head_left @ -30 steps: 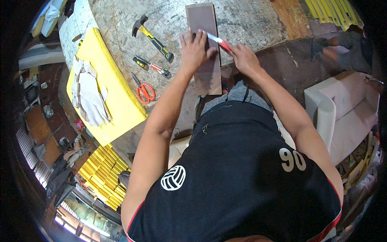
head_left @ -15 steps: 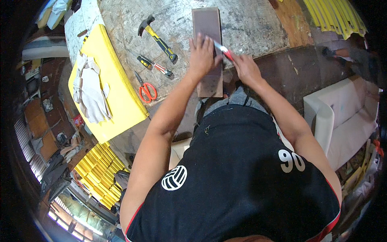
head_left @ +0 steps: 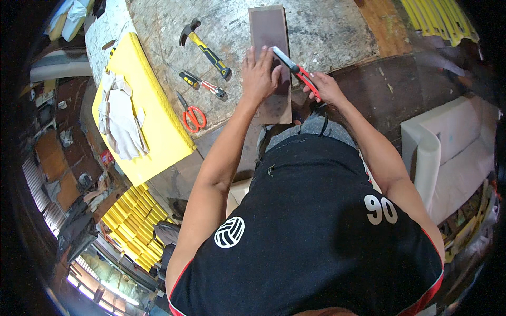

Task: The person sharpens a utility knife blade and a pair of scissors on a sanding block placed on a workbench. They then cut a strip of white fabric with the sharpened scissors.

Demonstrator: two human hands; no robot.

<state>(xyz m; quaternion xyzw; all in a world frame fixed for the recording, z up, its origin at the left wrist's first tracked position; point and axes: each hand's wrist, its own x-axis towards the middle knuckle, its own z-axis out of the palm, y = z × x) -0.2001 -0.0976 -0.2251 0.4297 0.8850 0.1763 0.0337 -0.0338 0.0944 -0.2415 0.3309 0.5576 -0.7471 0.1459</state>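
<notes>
The board is pressed flat by the open left hand. A red knife is gripped in the closed right hand, just right of the board

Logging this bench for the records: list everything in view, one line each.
Brown panel: one, dark brown, lying on the worktable under the left hand.
Utility knife: one, red and grey, in the right hand, tip at the panel's right edge.
Hammer: one, yellow and black handle, left of the panel.
Screwdriver: one, yellow and black handle, below the hammer.
Scissors: one pair, red handles, near the table's edge.
Yellow foam pad: one, on the table's left.
Work gloves: pale, lying on the pad.
Worktable: one, grey and worn.
Left hand: flat on the panel.
Right hand: its grip shut on the knife.
</notes>
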